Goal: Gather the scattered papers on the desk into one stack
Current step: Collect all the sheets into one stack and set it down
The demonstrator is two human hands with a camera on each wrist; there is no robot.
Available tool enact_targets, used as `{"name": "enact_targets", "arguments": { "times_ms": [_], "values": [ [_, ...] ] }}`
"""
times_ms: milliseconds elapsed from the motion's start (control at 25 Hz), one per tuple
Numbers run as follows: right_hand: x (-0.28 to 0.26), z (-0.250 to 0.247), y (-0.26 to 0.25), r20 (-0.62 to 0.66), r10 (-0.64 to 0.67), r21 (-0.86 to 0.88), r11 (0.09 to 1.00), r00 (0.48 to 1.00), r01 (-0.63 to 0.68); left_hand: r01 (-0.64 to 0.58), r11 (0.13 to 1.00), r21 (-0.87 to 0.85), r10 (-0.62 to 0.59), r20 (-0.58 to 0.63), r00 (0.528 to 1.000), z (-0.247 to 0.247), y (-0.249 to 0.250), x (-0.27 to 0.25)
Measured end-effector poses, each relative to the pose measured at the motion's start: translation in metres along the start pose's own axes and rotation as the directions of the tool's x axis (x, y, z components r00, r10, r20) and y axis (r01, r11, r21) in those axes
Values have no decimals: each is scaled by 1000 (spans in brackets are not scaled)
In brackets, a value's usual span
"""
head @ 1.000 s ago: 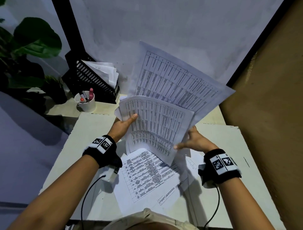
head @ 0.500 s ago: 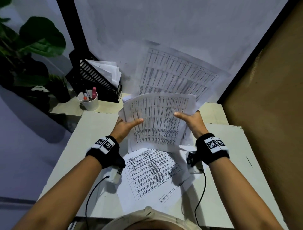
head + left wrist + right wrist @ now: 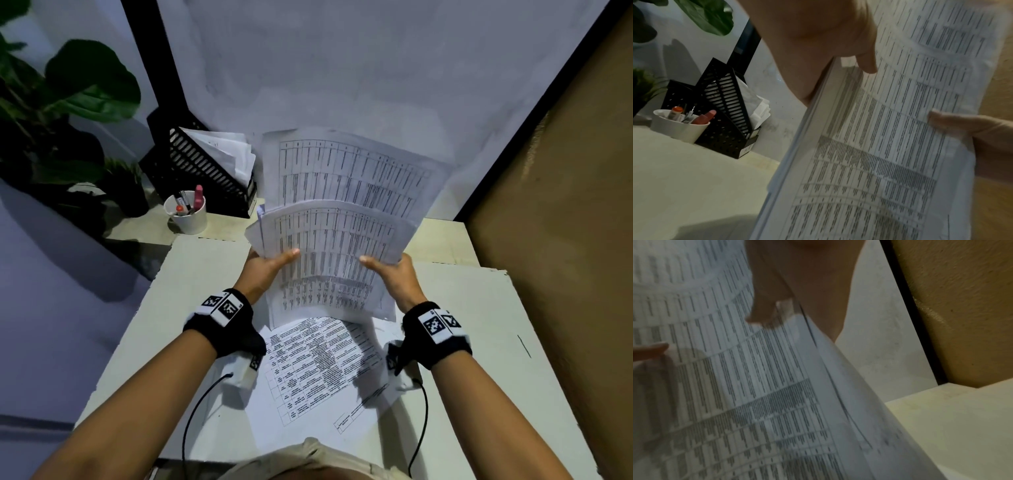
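Both hands' grip pinches the paper bundle (image 3: 329, 246); fingers behind it are hidden.

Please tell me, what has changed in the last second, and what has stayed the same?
The right hand moved from the bundle's lower corner up to its right edge, and the tilted held papers swung square. The left hand still grips the left edge. One printed sheet stays flat on the desk.

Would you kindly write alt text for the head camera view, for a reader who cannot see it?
Both hands, left hand and right hand, hold a bundle of printed sheets upright above a pale desk. Another printed sheet lies flat below; a black file holder and white pen cup stand far left.
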State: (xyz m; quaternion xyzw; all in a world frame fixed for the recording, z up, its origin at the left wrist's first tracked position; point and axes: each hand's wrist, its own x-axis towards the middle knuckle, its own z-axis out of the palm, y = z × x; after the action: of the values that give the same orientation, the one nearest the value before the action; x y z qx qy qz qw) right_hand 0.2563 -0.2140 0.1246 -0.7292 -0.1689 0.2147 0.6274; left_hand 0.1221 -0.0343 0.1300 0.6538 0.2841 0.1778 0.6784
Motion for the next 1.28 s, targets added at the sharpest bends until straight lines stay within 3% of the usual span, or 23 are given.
{"name": "enact_targets", "arguments": {
  "times_ms": [120,320,480,600,800,880,1120,1280],
  "values": [
    [1,-3,-14,-64,-125,147,980,990,133,-78,995,-68,76,-26,997,-1,11,1],
    [-3,7,3,-78,-36,39,998,996,40,-78,992,-94,75,-42,996,7,5,8],
    [-10,13,-9,-163,-107,109,986,981,126,-131,983,-128,108,-173,979,9,28,6],
    [-13,7,-16,-182,-189,142,966,965,216,-262,964,-43,258,-71,963,5,45,-8],
    [-33,8,8,-121,-156,123,978,980,170,-198,980,-6,197,100,975,2,8,-30],
    [-36,8,6,-112,-170,138,973,979,185,-250,968,-15,250,127,960,-1,5,-32],
    [-36,5,-47,-232,-306,292,884,923,366,-396,915,-84,396,-7,918,-1,35,-25],
    [-29,7,-71,-264,-318,319,862,910,394,-419,905,-72,413,-88,906,6,44,-21]
  ]
}}
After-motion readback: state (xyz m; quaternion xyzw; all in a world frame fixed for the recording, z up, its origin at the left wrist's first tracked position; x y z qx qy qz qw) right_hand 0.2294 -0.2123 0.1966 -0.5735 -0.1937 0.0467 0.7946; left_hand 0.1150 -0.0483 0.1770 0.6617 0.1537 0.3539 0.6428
